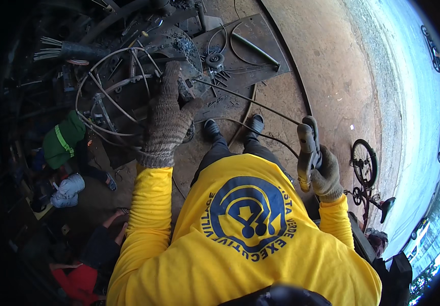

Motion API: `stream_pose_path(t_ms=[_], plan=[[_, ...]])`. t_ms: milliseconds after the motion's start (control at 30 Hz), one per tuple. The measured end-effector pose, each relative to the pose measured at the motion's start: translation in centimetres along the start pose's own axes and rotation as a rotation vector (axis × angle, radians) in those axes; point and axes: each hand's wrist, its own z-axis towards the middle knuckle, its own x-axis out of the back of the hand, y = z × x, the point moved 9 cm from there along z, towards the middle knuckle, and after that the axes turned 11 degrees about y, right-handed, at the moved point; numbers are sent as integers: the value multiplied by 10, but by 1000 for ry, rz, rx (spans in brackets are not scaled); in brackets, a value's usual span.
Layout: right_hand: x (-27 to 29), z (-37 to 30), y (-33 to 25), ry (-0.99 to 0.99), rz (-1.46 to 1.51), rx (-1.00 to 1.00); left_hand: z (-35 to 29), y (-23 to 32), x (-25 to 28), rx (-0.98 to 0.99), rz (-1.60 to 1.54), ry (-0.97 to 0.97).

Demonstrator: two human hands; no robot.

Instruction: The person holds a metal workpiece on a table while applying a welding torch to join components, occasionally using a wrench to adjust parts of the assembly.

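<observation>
My right hand (328, 173), in a knitted glove, is closed around a welding electrode holder (307, 148). A long thin welding rod (248, 102) is clamped in its jaws and slants up and left toward the work area. My left hand (165, 120), also gloved, stretches over the near right side of a round frame of bent metal rods (109, 97). Its fingers point away from me and the thumb stands apart; the palm is hidden, so contact with the frame is unclear. Just right of those fingers is a small dark metal piece (186, 91).
A dark metal plate (261, 38) bears a tube (254, 50), a round disc (215, 60) and short rod pieces. A cable (266, 135) crosses the floor by my feet. Other people, one in a green top (64, 140), are at left. A bicycle (365, 178) stands right.
</observation>
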Motion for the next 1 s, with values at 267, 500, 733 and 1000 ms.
stream_pose_path(t_ms=[267,500,733,1000], plan=[[-1,-2,-1,8,-13,-1,0,-4,-1,-16,2,10],[-2,-2,-4,6,-43,38,-1,-4,-1,-16,-18,26],[-3,-4,-14,26,-70,45,-1,0,1,-24,-33,25],[-1,-7,-31,43,-104,141,-1,0,-1,34,-42,-20]])
